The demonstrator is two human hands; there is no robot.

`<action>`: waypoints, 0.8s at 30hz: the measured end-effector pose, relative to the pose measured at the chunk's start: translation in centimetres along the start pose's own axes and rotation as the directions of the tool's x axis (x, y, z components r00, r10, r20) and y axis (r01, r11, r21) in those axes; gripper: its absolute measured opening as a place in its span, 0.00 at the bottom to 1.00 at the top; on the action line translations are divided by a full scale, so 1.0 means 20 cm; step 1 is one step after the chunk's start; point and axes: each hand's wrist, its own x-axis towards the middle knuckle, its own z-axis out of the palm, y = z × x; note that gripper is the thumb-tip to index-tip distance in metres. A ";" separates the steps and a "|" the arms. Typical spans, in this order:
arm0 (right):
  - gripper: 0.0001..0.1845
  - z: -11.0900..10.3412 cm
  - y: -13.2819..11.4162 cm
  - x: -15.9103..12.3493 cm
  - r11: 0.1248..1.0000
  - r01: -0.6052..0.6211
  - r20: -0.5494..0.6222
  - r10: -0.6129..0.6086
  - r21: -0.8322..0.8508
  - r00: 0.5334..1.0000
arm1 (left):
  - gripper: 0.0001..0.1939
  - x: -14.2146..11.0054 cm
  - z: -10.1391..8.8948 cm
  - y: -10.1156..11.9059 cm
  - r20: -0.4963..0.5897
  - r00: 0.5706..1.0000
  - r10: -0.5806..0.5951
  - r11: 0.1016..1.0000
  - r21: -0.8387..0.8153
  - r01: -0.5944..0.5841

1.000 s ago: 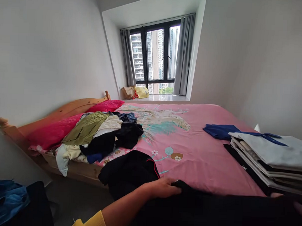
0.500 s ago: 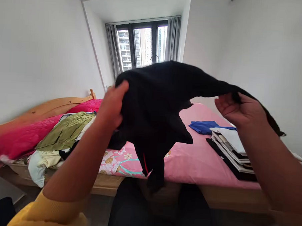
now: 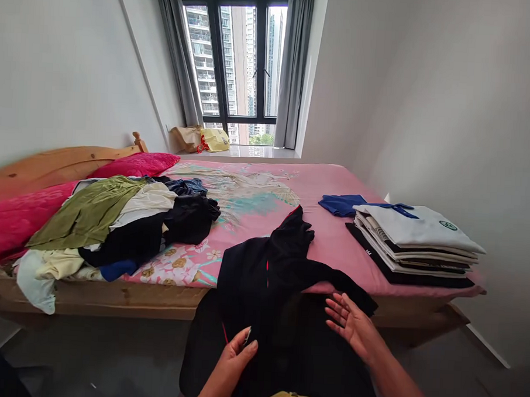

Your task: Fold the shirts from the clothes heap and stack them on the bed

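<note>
A black long-sleeved garment (image 3: 284,264) with thin red piping lies crumpled over the front edge of the bed and down across my lap. My left hand (image 3: 237,352) is at its near end, thumb and forefinger pinched on the cloth, where a small whitish bit, perhaps a label, shows between them. To the right, my right hand (image 3: 351,325) is open with its fingers stretched out, just below one sleeve, holding nothing. Against my dark trousers, the near part of the black cloth is hard to make out.
On the bed's left lies a loose heap of clothes (image 3: 136,216) beside red pillows (image 3: 135,165). A stack of folded shirts (image 3: 416,240) sits at the right, with a folded blue garment (image 3: 341,205) behind it. Bags (image 3: 188,138) stand on the windowsill. The wooden bed frame (image 3: 124,300) runs in front.
The black garment was swung up in both hands, then came down over the bed edge and lap. My right hand has let go of it. The view has tilted down.
</note>
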 end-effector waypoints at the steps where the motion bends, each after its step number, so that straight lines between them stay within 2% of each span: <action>1: 0.19 0.07 0.05 -0.07 0.996 0.032 0.065 -0.027 -0.081 0.998 | 0.16 0.00 -0.01 0.03 0.112 0.994 -0.015 0.999 0.031 0.011; 3: 0.28 0.20 0.14 -0.20 0.964 0.117 0.195 -0.070 -0.239 0.978 | 0.21 0.00 0.00 0.11 0.264 0.964 0.038 0.974 0.204 -0.095; 5: 0.34 0.30 0.21 -0.28 0.915 0.230 0.298 -0.130 -0.331 0.946 | 0.23 0.00 0.05 0.16 0.395 0.915 0.078 0.894 0.379 -0.240; 7: 0.33 0.36 0.25 -0.32 0.879 0.340 0.364 -0.212 -0.333 0.907 | 0.24 -0.01 0.11 0.19 0.506 0.860 0.063 0.824 0.460 -0.331; 9: 0.28 0.37 0.25 -0.33 0.869 0.399 0.364 -0.285 -0.293 0.887 | 0.25 0.01 0.16 0.21 0.560 0.827 0.055 0.811 0.458 -0.364; 11: 0.25 0.36 0.21 -0.33 0.872 0.409 0.289 -0.332 -0.269 0.898 | 0.20 0.04 0.17 0.22 0.542 0.835 0.090 0.837 0.414 -0.358; 13: 0.25 0.35 0.16 -0.34 0.865 0.427 0.207 -0.382 -0.263 0.901 | 0.15 0.08 0.16 0.26 0.465 0.871 0.159 0.861 0.367 -0.353; 15: 0.26 0.34 0.12 -0.35 0.847 0.455 0.182 -0.419 -0.274 0.890 | 0.14 0.13 0.15 0.33 0.391 0.891 0.230 0.866 0.336 -0.371; 16: 0.27 0.34 0.10 -0.36 0.831 0.475 0.195 -0.435 -0.288 0.879 | 0.13 0.16 0.15 0.37 0.379 0.887 0.262 0.863 0.320 -0.392; 18: 0.30 0.34 0.09 -0.36 0.769 0.543 0.234 -0.490 -0.338 0.840 | 0.12 0.20 0.18 0.43 0.410 0.856 0.314 0.855 0.271 -0.443; 20: 0.33 0.34 0.08 -0.37 0.669 0.625 0.260 -0.571 -0.402 0.779 | 0.12 0.24 0.24 0.46 0.452 0.825 0.339 0.859 0.209 -0.468; 22: 0.31 0.34 0.08 -0.38 0.571 0.686 0.292 -0.632 -0.451 0.718 | 0.13 0.28 0.32 0.45 0.453 0.824 0.339 0.883 0.148 -0.445; 24: 0.27 0.34 0.09 -0.40 0.509 0.719 0.342 -0.646 -0.474 0.683 | 0.13 0.31 0.39 0.41 0.434 0.851 0.296 0.923 0.100 -0.372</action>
